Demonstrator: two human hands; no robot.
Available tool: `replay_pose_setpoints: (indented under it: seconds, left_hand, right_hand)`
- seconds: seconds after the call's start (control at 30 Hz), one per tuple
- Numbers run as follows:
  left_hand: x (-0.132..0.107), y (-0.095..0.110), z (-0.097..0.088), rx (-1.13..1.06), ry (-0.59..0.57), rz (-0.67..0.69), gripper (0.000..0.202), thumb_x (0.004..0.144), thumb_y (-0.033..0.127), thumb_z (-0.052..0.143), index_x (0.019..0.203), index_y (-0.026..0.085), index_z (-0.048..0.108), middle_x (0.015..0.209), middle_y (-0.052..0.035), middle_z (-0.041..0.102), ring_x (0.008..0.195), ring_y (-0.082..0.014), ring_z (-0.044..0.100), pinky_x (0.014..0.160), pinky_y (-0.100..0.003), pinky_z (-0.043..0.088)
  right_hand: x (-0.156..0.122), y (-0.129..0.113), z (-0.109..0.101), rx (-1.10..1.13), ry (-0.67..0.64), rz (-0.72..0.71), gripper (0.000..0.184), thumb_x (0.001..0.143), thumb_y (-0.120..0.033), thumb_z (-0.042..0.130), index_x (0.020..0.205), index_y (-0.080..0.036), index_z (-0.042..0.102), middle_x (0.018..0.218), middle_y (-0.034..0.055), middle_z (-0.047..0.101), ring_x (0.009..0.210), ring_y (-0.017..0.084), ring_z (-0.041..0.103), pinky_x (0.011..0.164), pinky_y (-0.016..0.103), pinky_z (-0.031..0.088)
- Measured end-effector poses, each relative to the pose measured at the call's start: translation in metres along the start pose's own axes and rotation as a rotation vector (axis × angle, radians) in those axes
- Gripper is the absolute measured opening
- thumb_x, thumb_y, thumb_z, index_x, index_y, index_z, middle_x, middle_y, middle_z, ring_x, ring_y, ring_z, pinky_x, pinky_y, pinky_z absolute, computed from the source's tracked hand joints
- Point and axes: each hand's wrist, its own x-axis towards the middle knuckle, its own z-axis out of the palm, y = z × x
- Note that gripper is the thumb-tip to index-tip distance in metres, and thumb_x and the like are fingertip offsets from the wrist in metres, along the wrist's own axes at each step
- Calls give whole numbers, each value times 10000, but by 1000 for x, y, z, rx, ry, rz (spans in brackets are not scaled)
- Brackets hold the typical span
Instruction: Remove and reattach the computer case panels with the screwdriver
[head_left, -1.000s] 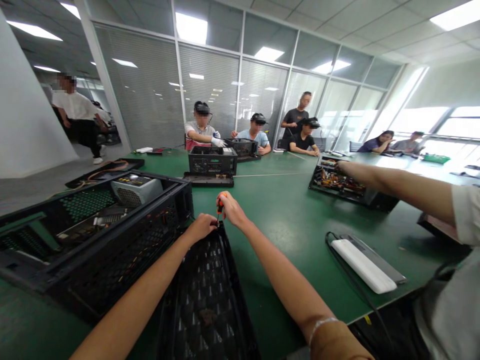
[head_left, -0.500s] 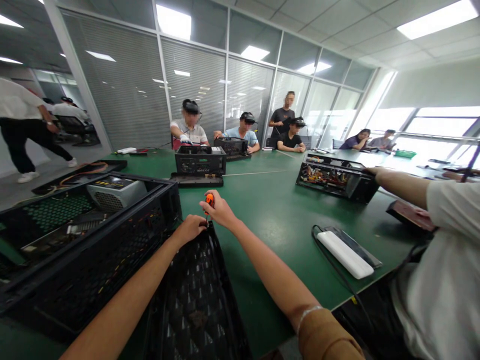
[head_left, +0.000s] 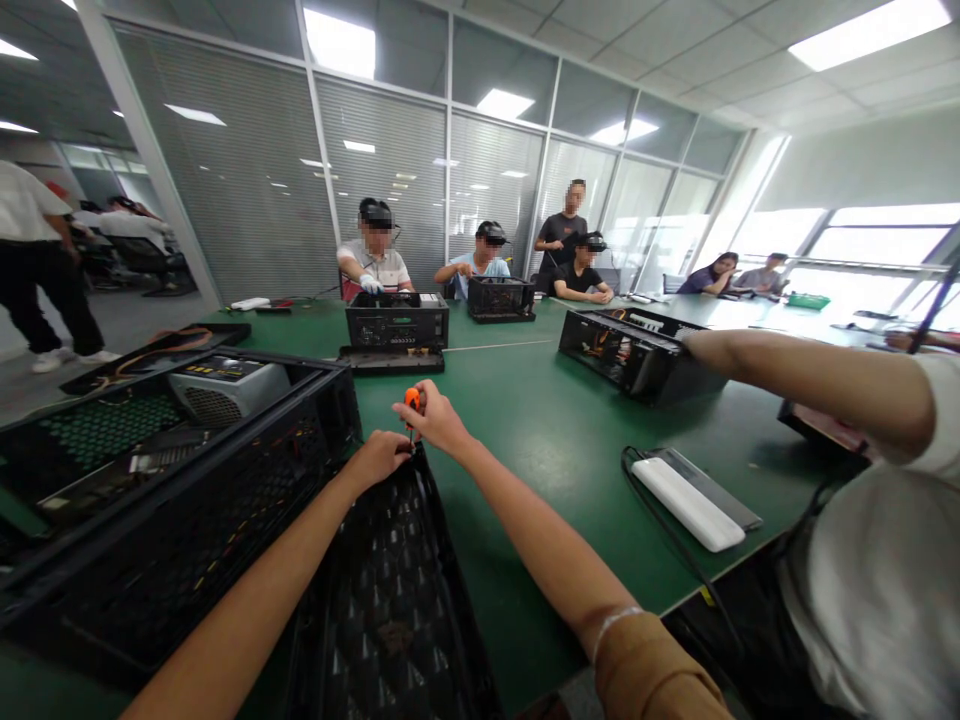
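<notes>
My right hand [head_left: 435,420] is closed round the handle of an orange screwdriver [head_left: 412,400]. The shaft points down at the far end of a black computer case panel [head_left: 397,580], which has a pattern of raised facets. Close beside the screwdriver's tip, my left hand [head_left: 382,456] grips that same end of the panel with bent fingers. Whatever the tip touches is too small to make out. To the left lies an open black computer case [head_left: 195,500], with a grey power supply [head_left: 229,388] inside it.
A white power strip [head_left: 690,500] with a black cable lies to the right on the green table [head_left: 525,440]. A co-worker's arm [head_left: 810,375] reaches to another open case [head_left: 637,355]. Across the table, people sit behind more cases [head_left: 397,325]. A black side panel [head_left: 150,355] lies at far left.
My hands and the screwdriver stay nearly in place. The co-worker on the right has turned and shifted their case leftward. A case across the table has moved right, and a person at far left has walked.
</notes>
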Motion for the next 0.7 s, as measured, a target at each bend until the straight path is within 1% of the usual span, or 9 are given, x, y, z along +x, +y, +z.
replay_pose_setpoints:
  seconds: [0.1,0.2,0.27,0.37,0.5,0.6,0.7]
  left_hand:
    - [0,0,1,3,7,0,156,733,202,499,755,186,653,735,-21,670,704,-148,597,622,-213,358]
    - [0,1,1,9,13,-13,153,715,189,499,747,183,648,700,-10,661,665,-134,589,614,-206,360]
    - [0,1,2,5,23,-16,153,709,184,494,748,177,642,701,-9,658,657,-127,585,613,-201,364]
    - [0,2,5,5,54,-21,150,699,178,493,757,164,631,713,-19,653,655,-128,579,611,-201,371]
    - [1,1,9,21,103,-29,145,682,164,504,773,159,616,685,-16,634,612,-121,557,594,-203,363]
    - [1,1,10,17,92,-17,138,684,159,504,766,164,614,681,-10,630,597,-112,548,590,-200,357]
    - [0,2,8,39,87,-32,111,691,170,501,718,160,609,661,-12,626,593,-115,548,585,-204,352]
  right_hand:
    - [-2,-4,-3,-13,-38,-61,288,823,-436,449,1000,-210,425,731,-32,564,588,100,531,568,209,407]
    - [-4,-8,-5,2,-103,-85,207,871,-365,372,983,-206,444,753,-25,578,574,89,525,577,206,404]
    - [-3,-8,-4,-1,-98,-84,215,856,-383,398,957,-200,448,744,-28,569,546,83,511,562,203,400]
    - [-1,-4,-1,14,-62,-73,292,795,-450,482,932,-196,439,748,-36,554,516,74,493,534,199,394]
    - [1,3,1,42,-6,-21,367,736,-485,547,921,-196,415,735,-42,547,536,83,504,527,203,401]
    - [-1,2,0,39,-10,-5,360,767,-462,522,984,-203,400,714,-46,547,529,89,509,521,206,404]
    - [-2,-2,-3,28,-77,-56,256,835,-399,438,1009,-213,414,714,-43,546,517,83,506,522,202,400]
